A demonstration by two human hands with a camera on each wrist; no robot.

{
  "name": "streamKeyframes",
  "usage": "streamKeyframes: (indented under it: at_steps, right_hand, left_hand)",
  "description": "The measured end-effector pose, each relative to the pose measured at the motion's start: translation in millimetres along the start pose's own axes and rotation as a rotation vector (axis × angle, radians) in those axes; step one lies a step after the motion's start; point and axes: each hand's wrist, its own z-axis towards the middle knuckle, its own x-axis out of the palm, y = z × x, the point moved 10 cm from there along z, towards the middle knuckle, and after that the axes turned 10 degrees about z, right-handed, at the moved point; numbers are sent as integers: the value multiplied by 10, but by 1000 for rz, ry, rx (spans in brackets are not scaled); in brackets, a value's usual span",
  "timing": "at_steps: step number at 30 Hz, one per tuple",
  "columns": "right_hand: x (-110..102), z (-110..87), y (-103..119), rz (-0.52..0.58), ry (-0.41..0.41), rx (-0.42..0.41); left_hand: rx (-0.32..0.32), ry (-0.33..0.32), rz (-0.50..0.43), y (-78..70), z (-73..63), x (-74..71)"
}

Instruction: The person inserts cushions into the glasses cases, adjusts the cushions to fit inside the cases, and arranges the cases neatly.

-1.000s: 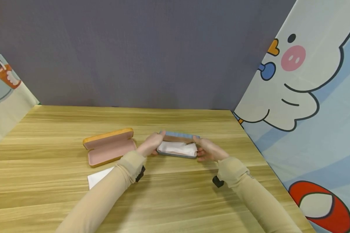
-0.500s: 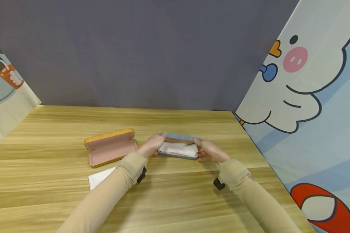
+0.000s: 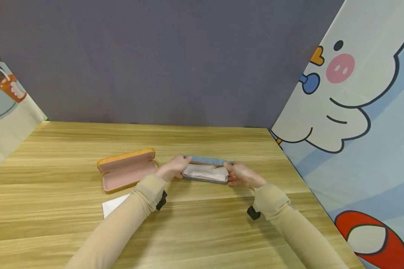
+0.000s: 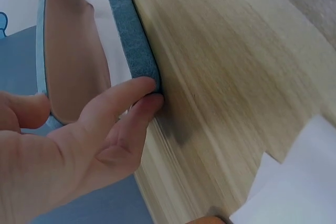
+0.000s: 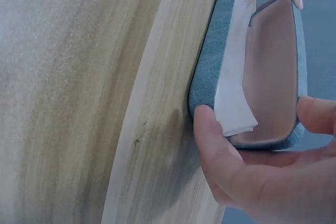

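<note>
A blue glasses case (image 3: 207,160) with a brown lining stands on the table, its lid raised partway. Inside lies a folded white cloth (image 3: 205,172). My left hand (image 3: 176,164) grips the case's left end. In the left wrist view its thumb is on the lid's edge, and the fingers (image 4: 126,98) hold the lower shell's corner. At the other end my right hand (image 3: 242,174) grips the case. The right wrist view has that thumb (image 5: 315,115) against the lid rim and a fingertip at the base's front corner.
To the left an orange glasses case (image 3: 128,175) with a pink lining lies wide open. In front of it is a white cloth (image 3: 114,204), partly covered by the left sleeve. A dark grey panel (image 3: 161,67) borders the wooden table (image 3: 202,228) at the back.
The blue case's lid has come down a little, so less of its brown lining shows. Both hands keep their hold on the two ends.
</note>
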Motion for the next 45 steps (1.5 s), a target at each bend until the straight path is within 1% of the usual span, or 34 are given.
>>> streamKeyframes:
  at_steps: [3, 9, 13, 21, 27, 31, 35, 37, 40, 43, 45]
  right_hand:
    - [3, -1, 8, 5, 14, -15]
    - [27, -9, 25, -17, 35, -42]
    - [38, -17, 13, -40, 28, -43]
    - [44, -23, -31, -42, 28, -40]
    - [51, -45, -13, -111, 9, -69]
    - [68, -59, -8, -141, 14, -106]
    - [36, -67, -47, -214, -24, -105]
    - [12, -73, -64, -252, -54, -98]
    - [10, -85, -69, -286, -72, -107]
    - [22, -106, -71, -307, -84, -118]
    - [25, -114, -79, -325, -95, -127]
  left_hand:
    - [17, 6, 3, -13, 0, -6]
    - [18, 4, 5, -15, 1, -28]
    - [13, 5, 26, -13, -7, -27]
    - [24, 4, 53, 1, 4, -23]
    - [29, -1, 60, 5, 3, -38]
    - [27, -25, 86, 7, 3, -53]
    - [32, -57, 133, -1, -13, -67]
    - [41, -71, 151, -10, -18, -67]
    - [58, -101, 183, -22, -27, -70]
    - [81, -143, 250, -35, -47, -80]
    - [97, -162, 276, -44, -61, -80]
